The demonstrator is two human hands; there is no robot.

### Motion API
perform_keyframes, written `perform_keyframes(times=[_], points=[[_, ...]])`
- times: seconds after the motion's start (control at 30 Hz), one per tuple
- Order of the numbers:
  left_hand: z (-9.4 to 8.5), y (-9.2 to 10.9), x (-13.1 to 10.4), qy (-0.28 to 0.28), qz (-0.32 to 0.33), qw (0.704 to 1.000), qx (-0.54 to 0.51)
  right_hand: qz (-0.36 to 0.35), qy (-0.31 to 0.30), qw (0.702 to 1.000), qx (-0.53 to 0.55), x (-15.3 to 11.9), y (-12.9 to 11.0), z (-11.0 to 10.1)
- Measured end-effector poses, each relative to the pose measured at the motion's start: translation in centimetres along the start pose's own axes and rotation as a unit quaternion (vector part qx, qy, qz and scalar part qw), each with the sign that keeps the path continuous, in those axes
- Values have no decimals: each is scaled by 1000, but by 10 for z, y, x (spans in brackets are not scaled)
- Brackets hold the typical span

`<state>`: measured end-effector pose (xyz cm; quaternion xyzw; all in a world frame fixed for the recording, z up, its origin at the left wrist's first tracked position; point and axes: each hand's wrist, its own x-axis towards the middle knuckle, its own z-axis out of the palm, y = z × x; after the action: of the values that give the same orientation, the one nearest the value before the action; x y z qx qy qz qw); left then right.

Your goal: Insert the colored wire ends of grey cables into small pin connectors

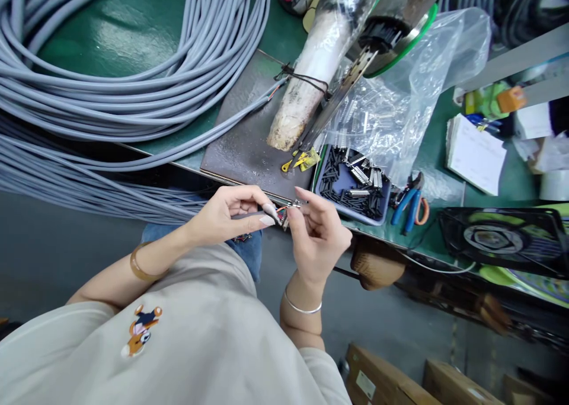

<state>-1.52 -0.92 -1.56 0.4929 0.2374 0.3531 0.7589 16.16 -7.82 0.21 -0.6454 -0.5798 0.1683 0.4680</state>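
Note:
My left hand (229,214) is closed in a pinch on the end of a grey cable (272,213); its thumb and a finger are whitish at the tips. Thin coloured wires (281,210), one of them orange, fan out from that end. Facing it, my right hand (317,224) grips a small metal multi-pin connector (293,204) between thumb and fingers. The wires meet the connector between both hands, just off the bench edge. Whether each wire is attached is too small to tell.
Coils of grey cable (213,67) fill the left. Ahead stand a wrapped white roll (306,79) and a metal holder (338,93) over a dark plate (240,132). A blue tray (382,220) holds connectors and black pieces. Rightward lie blue-handled cutters (411,206), a paper pad (475,153) and a fan (502,239).

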Motion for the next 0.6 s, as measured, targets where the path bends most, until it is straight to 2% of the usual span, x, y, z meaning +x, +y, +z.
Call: perform_keyframes(times=[0.07,0.17,0.2,0.27,0.33,0.4,0.53,0.6], points=[[1,1,0,-16,26,999,41,71,-37,995,61,5,-2,0],[3,2,1,-38,132,979,150,129,-94,978,135,12,-2,1],[4,1,1,-38,162,969,184,131,-91,978,135,13,-3,1],[6,0,2,-20,182,957,226,110,-48,989,90,14,-4,2],[7,-1,1,9,153,963,221,67,15,997,22,13,-5,3],[8,-2,2,41,94,979,176,16,83,996,-17,12,-4,2],[7,2,5,95,-1,994,52,-86,236,965,78,11,0,1],[6,4,8,107,-17,994,17,-103,252,958,91,8,3,2]])
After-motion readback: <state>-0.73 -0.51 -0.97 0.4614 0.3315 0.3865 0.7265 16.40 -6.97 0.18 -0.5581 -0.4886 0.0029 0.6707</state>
